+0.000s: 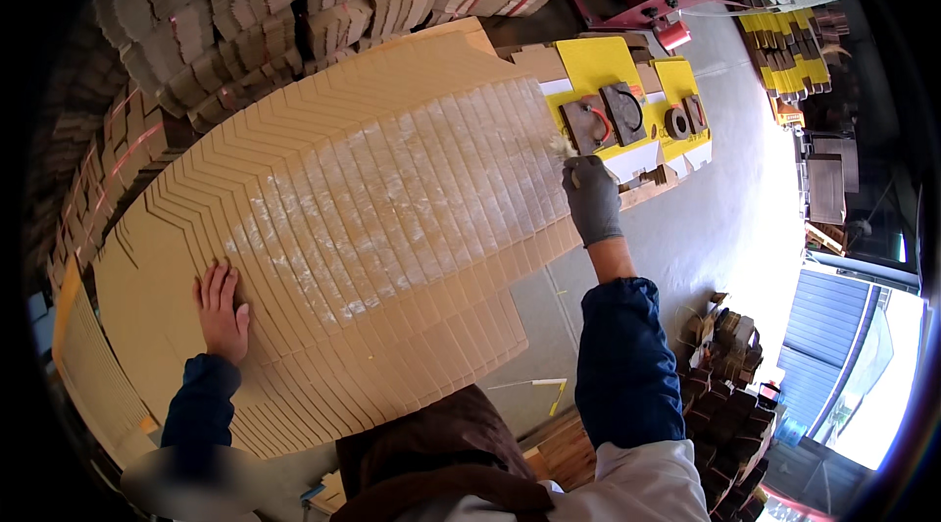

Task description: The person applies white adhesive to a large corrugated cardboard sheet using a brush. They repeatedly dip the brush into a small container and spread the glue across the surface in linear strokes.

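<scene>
Bundles of brown cardboard (211, 22) rise in several rows across the upper left of the frame, too many to count surely, some bound with red straps. Grey concrete floor (676, 248) runs down the right of centre, and one bright doorway (882, 375) opens at the lower right.

One long fan of cardboard sheets (392, 198) fills the middle and left, its overlapping edges numbering well over twenty; one broad glossy whitish band of wet-looking coating covers its middle strips.

Two hands are at work, each below a dark blue sleeve. At the lower left, the bare left hand (223, 311) lies palm down on the fan, its fingers extended and only slightly apart. Right of centre, the right hand (592, 198), in one grey glove, is closed around one brush (562, 147); its pale bristles show at the fan's right end, though whether they touch the sheets I cannot tell.

Just beyond the glove, two yellow-topped stacks (590, 56) stand side by side. On them rest three dark plates with handles, two on the nearer stack, one with a red handle (586, 125) and one with a black handle (623, 112), and a third (695, 114) on the farther stack, beside one dark ring (677, 123).
</scene>
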`<state>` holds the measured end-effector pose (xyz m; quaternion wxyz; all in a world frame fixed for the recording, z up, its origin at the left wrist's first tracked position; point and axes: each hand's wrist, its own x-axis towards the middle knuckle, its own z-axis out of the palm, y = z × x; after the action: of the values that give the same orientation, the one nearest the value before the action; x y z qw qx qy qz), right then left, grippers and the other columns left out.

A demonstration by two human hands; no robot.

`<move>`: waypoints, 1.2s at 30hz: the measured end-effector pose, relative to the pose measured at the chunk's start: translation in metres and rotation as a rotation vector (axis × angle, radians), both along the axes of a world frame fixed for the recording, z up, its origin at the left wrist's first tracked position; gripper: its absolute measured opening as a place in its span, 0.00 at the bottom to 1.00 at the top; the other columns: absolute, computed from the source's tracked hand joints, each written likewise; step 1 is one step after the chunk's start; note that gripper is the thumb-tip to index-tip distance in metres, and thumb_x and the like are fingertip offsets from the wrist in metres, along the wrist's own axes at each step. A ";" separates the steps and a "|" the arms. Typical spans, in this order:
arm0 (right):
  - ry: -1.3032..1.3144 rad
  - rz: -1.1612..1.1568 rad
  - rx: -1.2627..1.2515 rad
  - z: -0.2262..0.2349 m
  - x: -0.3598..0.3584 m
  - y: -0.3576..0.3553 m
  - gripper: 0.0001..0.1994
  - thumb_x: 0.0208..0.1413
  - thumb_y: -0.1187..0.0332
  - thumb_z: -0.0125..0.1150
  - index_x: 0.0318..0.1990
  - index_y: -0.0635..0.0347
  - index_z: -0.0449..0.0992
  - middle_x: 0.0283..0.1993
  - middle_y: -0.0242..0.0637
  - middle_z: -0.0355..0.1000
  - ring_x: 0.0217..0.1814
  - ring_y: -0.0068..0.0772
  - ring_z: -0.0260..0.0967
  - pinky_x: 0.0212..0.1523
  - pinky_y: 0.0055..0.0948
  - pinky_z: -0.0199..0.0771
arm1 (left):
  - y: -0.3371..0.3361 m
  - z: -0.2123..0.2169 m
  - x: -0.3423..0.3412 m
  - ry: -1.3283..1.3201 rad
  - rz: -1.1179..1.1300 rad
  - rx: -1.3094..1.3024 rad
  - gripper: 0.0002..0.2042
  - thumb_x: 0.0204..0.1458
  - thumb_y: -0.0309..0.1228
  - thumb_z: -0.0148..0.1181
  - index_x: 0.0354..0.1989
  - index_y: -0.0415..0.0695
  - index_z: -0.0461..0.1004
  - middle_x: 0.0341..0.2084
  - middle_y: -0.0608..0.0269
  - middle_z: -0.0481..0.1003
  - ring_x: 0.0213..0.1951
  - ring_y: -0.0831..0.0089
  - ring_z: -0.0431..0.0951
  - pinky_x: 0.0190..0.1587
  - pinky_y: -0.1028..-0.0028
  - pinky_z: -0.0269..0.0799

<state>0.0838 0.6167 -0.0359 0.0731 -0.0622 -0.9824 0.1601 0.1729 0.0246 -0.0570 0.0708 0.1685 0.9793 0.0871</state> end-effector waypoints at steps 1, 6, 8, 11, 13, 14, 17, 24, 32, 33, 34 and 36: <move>0.002 -0.059 0.026 0.003 -0.004 0.000 0.03 0.52 0.71 0.62 0.34 0.57 0.78 0.40 0.42 0.76 0.37 0.49 0.75 0.36 0.40 0.76 | -0.002 -0.001 0.001 0.000 0.003 -0.003 0.26 0.56 0.32 0.47 0.64 0.42 0.60 0.68 0.53 0.55 0.70 0.50 0.50 0.71 0.48 0.35; -0.046 0.049 -0.005 -0.006 0.000 -0.011 0.05 0.56 0.68 0.58 0.35 0.57 0.77 0.38 0.48 0.75 0.33 0.54 0.75 0.33 0.48 0.75 | -0.009 -0.002 0.003 0.007 -0.003 0.005 0.25 0.57 0.34 0.48 0.64 0.42 0.61 0.68 0.54 0.55 0.70 0.51 0.50 0.71 0.47 0.36; -0.060 -0.048 0.193 -0.003 -0.007 0.023 0.07 0.58 0.67 0.54 0.34 0.59 0.76 0.35 0.50 0.74 0.32 0.56 0.75 0.31 0.49 0.75 | 0.000 -0.003 -0.006 -0.010 -0.009 0.028 0.26 0.56 0.34 0.49 0.64 0.42 0.61 0.68 0.56 0.56 0.70 0.53 0.51 0.71 0.47 0.36; 0.198 0.261 -0.105 0.017 0.011 -0.090 0.05 0.57 0.69 0.53 0.35 0.58 0.75 0.30 0.45 0.73 0.26 0.49 0.74 0.24 0.44 0.74 | -0.012 0.002 0.005 0.009 0.014 -0.014 0.26 0.56 0.34 0.50 0.64 0.43 0.61 0.68 0.57 0.56 0.70 0.54 0.51 0.71 0.48 0.36; 0.204 0.422 0.120 0.021 0.058 -0.175 0.03 0.56 0.71 0.54 0.35 0.56 0.74 0.26 0.41 0.71 0.24 0.39 0.73 0.21 0.39 0.73 | -0.010 -0.001 0.004 0.010 0.018 0.009 0.26 0.56 0.34 0.51 0.65 0.43 0.61 0.68 0.58 0.56 0.71 0.56 0.50 0.71 0.48 0.36; 0.155 0.402 0.096 0.012 0.056 -0.174 0.03 0.55 0.70 0.56 0.36 0.56 0.74 0.30 0.42 0.72 0.27 0.42 0.74 0.25 0.40 0.74 | -0.009 -0.005 0.002 0.013 0.017 0.016 0.26 0.56 0.34 0.51 0.65 0.44 0.61 0.69 0.58 0.56 0.71 0.57 0.50 0.71 0.48 0.37; -0.057 0.218 0.053 -0.004 0.042 -0.147 0.05 0.56 0.68 0.59 0.38 0.57 0.76 0.38 0.43 0.74 0.31 0.48 0.75 0.30 0.43 0.76 | -0.005 0.005 0.005 -0.025 0.042 0.005 0.27 0.57 0.37 0.53 0.65 0.45 0.61 0.69 0.60 0.56 0.71 0.58 0.50 0.70 0.48 0.38; -0.076 0.335 0.062 0.020 0.061 -0.244 0.05 0.56 0.68 0.59 0.39 0.54 0.76 0.39 0.41 0.74 0.33 0.50 0.76 0.34 0.42 0.77 | -0.005 0.009 0.004 0.001 0.024 0.081 0.26 0.58 0.39 0.54 0.64 0.47 0.61 0.68 0.62 0.57 0.70 0.60 0.52 0.69 0.46 0.41; -0.125 0.151 -0.022 0.012 0.023 -0.251 0.05 0.54 0.66 0.61 0.37 0.53 0.77 0.40 0.44 0.75 0.37 0.54 0.75 0.37 0.45 0.76 | -0.010 0.012 0.007 -0.013 0.041 0.113 0.26 0.57 0.39 0.55 0.64 0.47 0.62 0.67 0.65 0.58 0.70 0.62 0.51 0.69 0.46 0.42; 0.033 0.226 0.007 0.011 0.015 -0.236 0.07 0.59 0.64 0.54 0.37 0.55 0.76 0.40 0.48 0.74 0.32 0.54 0.75 0.33 0.49 0.78 | -0.009 0.012 0.005 -0.017 0.036 0.126 0.26 0.57 0.38 0.55 0.64 0.47 0.62 0.68 0.64 0.57 0.70 0.62 0.51 0.69 0.46 0.42; 0.002 0.142 0.075 0.016 0.005 -0.229 0.07 0.60 0.65 0.54 0.37 0.55 0.76 0.39 0.48 0.74 0.31 0.54 0.75 0.32 0.49 0.77 | -0.008 0.012 0.003 -0.016 0.032 0.143 0.26 0.56 0.37 0.56 0.64 0.46 0.61 0.68 0.63 0.57 0.70 0.61 0.51 0.69 0.46 0.41; 0.043 0.137 0.089 0.025 0.001 -0.254 0.07 0.59 0.66 0.53 0.37 0.57 0.75 0.37 0.48 0.74 0.31 0.52 0.76 0.28 0.47 0.77 | -0.015 0.009 0.006 -0.005 0.035 0.114 0.27 0.56 0.37 0.56 0.64 0.47 0.61 0.68 0.64 0.57 0.70 0.62 0.51 0.69 0.47 0.41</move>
<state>0.0845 0.3630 -0.0109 0.0860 0.0122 -0.9887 0.1222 0.1786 0.0096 -0.0482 0.0622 0.1549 0.9753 0.1446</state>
